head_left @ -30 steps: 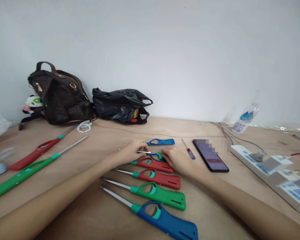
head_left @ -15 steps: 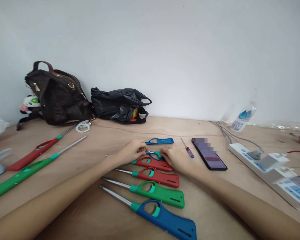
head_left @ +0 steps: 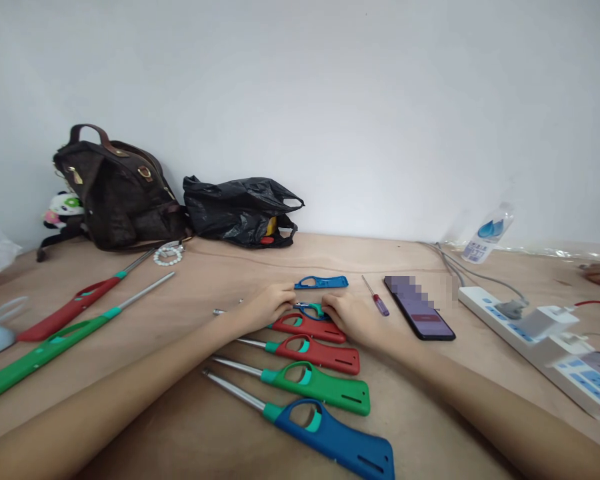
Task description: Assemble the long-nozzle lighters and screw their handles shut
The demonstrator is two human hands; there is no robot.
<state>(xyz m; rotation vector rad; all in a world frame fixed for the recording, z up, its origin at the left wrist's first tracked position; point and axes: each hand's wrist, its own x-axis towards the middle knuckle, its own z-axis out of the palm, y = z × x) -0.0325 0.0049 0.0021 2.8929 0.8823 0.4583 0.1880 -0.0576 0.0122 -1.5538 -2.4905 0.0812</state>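
Between my hands lies an opened blue gas lighter (head_left: 309,308), its teal trigger and a thin metal part showing. My left hand (head_left: 270,303) has its fingers closed at the lighter's metal tube end; the fingertips hide what they pinch. My right hand (head_left: 344,312) grips the handle end with bent fingers and covers most of it. Just behind them rests a loose blue handle half (head_left: 321,283), hollow side showing. Closest in front is a red lighter (head_left: 315,327), followed by another red lighter (head_left: 323,355), a green lighter (head_left: 330,390) and a blue lighter (head_left: 347,437).
A screwdriver (head_left: 380,304) and a phone (head_left: 420,313) lie to the right, before a power strip (head_left: 495,317) and a bottle (head_left: 487,233). At left are long red (head_left: 70,308) and green (head_left: 45,350) lighters, a backpack (head_left: 120,193) and a black bag (head_left: 230,210).
My left fingers have shifted slightly on the tube end, now hiding the metal piece seen between them before. My right hand stays on the handle. The whole view has moved a little.
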